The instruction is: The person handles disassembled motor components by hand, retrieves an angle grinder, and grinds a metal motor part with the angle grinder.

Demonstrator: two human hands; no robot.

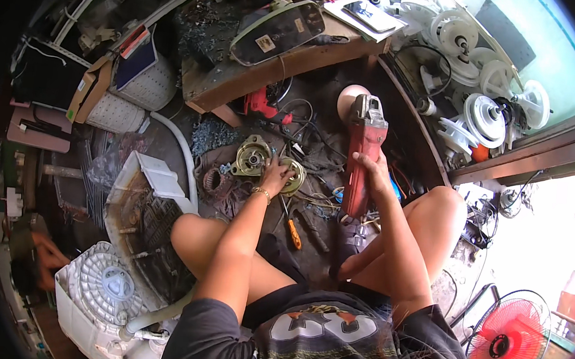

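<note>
My right hand (pixel 374 174) is wrapped round the body of a red angle grinder (pixel 366 142), its pale disc (pixel 351 102) pointing away from me. My left hand (pixel 275 177) is down at the floor, its fingers curled over a round, brass-coloured metal motor cover (pixel 295 180). Just left of that hand lies a matching metal cover (pixel 252 154) with a bearing seat in its middle. A ring-shaped motor stator (pixel 216 183) rests further left. Between my legs are a screwdriver (pixel 294 235) with an orange handle and a dark metal rod (pixel 313 230).
A low wooden bench (pixel 275 77) stands ahead, a red power tool (pixel 263 103) beneath it. White washing-machine parts (pixel 117 281) crowd the left side. White pulleys (pixel 484 121) are piled at far right. A red fan (pixel 511 345) stands at near right. Cables and rags litter the floor.
</note>
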